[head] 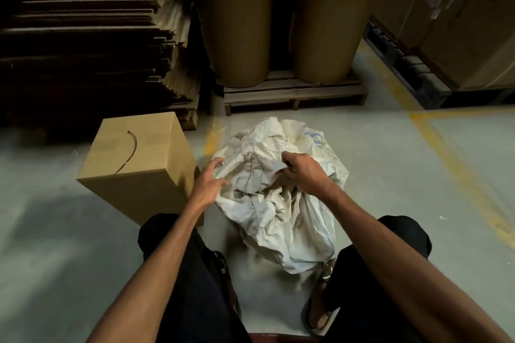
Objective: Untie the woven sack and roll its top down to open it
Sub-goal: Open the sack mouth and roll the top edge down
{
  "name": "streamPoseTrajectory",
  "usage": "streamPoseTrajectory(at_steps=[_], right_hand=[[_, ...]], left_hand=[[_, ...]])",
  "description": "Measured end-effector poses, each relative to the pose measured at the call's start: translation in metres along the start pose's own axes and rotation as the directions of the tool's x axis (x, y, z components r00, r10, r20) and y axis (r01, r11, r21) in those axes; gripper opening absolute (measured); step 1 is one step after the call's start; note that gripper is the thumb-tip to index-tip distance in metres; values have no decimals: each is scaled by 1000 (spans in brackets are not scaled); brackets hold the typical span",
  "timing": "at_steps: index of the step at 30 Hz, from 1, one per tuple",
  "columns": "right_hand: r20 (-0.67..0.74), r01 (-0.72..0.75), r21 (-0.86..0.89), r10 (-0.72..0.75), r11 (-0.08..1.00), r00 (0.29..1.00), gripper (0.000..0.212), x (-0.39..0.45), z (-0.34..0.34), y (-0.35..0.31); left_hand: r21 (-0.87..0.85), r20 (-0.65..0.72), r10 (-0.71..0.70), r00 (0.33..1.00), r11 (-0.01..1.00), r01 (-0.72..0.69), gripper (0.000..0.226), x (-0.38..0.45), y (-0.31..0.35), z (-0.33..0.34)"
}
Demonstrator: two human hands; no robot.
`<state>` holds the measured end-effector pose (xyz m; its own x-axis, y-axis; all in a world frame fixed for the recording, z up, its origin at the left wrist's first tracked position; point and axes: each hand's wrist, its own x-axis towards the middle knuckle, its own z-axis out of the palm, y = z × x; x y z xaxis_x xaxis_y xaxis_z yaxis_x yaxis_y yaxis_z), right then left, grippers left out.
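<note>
A crumpled white woven sack [274, 203] with blue print stands on the concrete floor between my knees, its top bunched and loose. My right hand [302, 174] grips a fold of the sack's top on the right side, fingers curled into the fabric. My left hand [210, 182] hovers at the sack's left edge with fingers spread and slightly bent; its fingertips touch or nearly touch the cloth. A thin dark cord [129, 152] lies on top of the cardboard box beside the sack.
A closed cardboard box [139, 167] stands just left of the sack. Behind are two big brown paper rolls [237, 22] on a wooden pallet [292, 95], stacked flat cardboard [92, 44] at left, and large cartons [451, 17] at right. Yellow floor lines run right.
</note>
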<state>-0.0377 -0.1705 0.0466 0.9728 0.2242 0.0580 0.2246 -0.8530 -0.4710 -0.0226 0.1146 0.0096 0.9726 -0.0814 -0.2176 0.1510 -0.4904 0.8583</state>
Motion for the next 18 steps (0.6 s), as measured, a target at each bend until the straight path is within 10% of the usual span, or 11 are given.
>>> streamPoseTrajectory(at_steps=[5, 11, 18], right_hand=[[18, -17, 36, 17, 999, 1000, 22, 2, -6, -10], [-39, 29, -59, -31, 998, 999, 13, 10, -36, 13], [72, 136, -21, -134, 991, 988, 51, 23, -33, 4]], left_hand=[[165, 54, 204, 977, 964, -211, 72, -14, 41, 41], [6, 128, 22, 992, 1000, -23, 30, 4, 68, 31], [-417, 474, -178, 862, 817, 398, 45, 16, 97, 1]])
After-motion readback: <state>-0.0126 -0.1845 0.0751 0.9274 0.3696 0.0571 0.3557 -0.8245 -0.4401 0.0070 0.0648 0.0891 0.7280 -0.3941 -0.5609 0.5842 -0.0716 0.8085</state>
